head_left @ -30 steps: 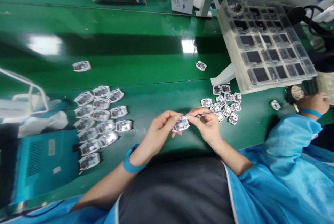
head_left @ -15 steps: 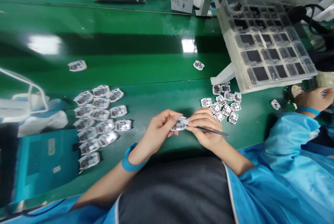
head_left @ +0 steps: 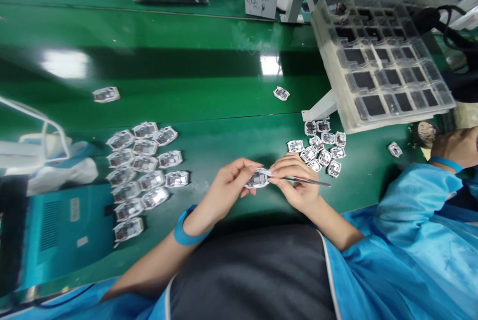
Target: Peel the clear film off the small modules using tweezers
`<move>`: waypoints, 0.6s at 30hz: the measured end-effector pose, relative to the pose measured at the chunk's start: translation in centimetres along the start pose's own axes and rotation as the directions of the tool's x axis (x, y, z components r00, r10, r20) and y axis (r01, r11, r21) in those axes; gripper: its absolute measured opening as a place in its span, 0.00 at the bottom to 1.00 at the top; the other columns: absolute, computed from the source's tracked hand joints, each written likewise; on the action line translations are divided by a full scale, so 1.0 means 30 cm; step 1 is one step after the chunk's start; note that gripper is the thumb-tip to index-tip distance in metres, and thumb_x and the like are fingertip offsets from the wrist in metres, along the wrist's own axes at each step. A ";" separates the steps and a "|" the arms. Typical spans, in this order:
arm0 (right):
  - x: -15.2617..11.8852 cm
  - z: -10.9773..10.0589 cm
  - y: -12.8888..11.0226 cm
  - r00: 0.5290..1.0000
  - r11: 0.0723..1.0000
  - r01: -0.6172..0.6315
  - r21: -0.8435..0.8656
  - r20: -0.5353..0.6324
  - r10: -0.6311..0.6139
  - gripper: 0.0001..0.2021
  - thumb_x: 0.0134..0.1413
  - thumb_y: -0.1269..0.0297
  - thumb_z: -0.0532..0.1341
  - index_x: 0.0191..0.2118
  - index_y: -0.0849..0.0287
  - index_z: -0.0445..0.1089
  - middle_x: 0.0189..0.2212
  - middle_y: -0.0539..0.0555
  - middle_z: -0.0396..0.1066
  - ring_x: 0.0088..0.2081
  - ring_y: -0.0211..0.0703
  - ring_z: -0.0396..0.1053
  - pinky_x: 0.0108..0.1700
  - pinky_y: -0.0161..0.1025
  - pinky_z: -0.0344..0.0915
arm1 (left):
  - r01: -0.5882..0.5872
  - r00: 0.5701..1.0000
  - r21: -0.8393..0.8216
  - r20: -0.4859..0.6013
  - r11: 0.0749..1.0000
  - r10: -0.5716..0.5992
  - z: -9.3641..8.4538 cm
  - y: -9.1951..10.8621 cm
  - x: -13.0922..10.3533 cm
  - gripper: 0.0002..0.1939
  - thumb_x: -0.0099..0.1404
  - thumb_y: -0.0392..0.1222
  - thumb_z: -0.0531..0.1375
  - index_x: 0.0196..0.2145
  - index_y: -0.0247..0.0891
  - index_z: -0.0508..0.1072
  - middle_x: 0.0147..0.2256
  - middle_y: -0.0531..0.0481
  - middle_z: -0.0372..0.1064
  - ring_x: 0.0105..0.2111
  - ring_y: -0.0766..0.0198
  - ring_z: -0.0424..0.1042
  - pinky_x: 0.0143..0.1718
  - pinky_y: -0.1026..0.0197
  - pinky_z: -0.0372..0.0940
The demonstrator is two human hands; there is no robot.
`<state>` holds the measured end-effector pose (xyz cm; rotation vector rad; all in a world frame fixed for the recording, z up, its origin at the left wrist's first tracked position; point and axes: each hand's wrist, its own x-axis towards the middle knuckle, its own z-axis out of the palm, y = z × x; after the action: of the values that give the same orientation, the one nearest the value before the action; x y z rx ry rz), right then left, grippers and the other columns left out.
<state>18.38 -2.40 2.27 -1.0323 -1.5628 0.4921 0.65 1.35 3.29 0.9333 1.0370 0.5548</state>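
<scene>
My left hand (head_left: 230, 182) is closed on the edge of a small white-framed electronic module (head_left: 257, 178), held above the table before my body. My right hand (head_left: 296, 179) is pinched round slim dark tweezers (head_left: 311, 181), whose back end points right. Its fingertips and the tips of the tweezers meet the module's right side; what exactly they touch is too small to make out. Just beyond my right hand lies a cluster of similar modules (head_left: 324, 157). More modules (head_left: 150, 180) are laid in rows left of my left hand.
A compartment tray (head_left: 384, 78) with dark squares stands tilted at the right on a white bracket (head_left: 320, 106). Single modules (head_left: 106, 94) lie on the green strip. A co-worker's hand (head_left: 456, 146) is at the far right. A teal device (head_left: 67, 233) sits left; a labelled holder (head_left: 260, 2) stands behind.
The tweezers' back end has risen slightly, and my right hand has shifted a little. Two modules on the green strip have slid left. The co-worker's hand has moved right.
</scene>
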 end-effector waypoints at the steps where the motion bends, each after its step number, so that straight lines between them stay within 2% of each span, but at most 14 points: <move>1: 0.001 -0.001 -0.001 1.000 1.000 0.016 -0.009 0.015 -0.016 0.05 0.56 0.70 0.66 0.38 0.53 0.74 0.31 0.52 0.80 0.34 0.46 0.78 0.42 0.48 0.71 | 0.002 1.000 0.001 -0.002 1.000 -0.002 0.000 -0.001 0.001 0.16 0.62 0.51 0.63 0.37 0.33 0.75 0.21 0.54 0.69 0.19 0.70 0.63 0.20 0.68 0.57; 10: -0.010 -0.011 0.012 0.974 0.974 0.209 -0.091 0.104 -0.199 0.09 0.54 0.74 0.68 0.40 0.54 0.76 0.36 0.53 0.82 0.37 0.44 0.79 0.45 0.46 0.69 | 0.038 0.999 0.003 0.003 0.999 -0.038 0.002 0.005 -0.003 0.15 0.62 0.51 0.62 0.37 0.34 0.74 0.22 0.53 0.69 0.20 0.69 0.64 0.20 0.67 0.57; 13: -0.010 -0.012 0.012 0.985 0.987 0.147 -0.069 0.102 -0.140 0.08 0.55 0.73 0.67 0.40 0.54 0.76 0.35 0.53 0.82 0.37 0.44 0.80 0.45 0.47 0.69 | 0.026 1.000 -0.005 0.004 1.000 -0.026 0.004 0.002 -0.002 0.15 0.62 0.50 0.62 0.37 0.34 0.75 0.22 0.53 0.69 0.20 0.69 0.63 0.21 0.67 0.57; 18: -0.001 -0.003 0.004 0.997 0.996 -0.069 0.049 0.035 0.067 0.05 0.56 0.72 0.67 0.37 0.54 0.75 0.31 0.52 0.81 0.35 0.45 0.79 0.43 0.47 0.71 | -0.001 1.000 0.000 0.010 1.000 0.001 0.004 -0.007 0.003 0.14 0.63 0.50 0.61 0.36 0.34 0.75 0.23 0.52 0.69 0.21 0.69 0.63 0.21 0.67 0.57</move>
<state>18.49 -2.38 2.19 -1.0463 -1.5410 0.5956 0.77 1.27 3.10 0.9356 1.0272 0.5507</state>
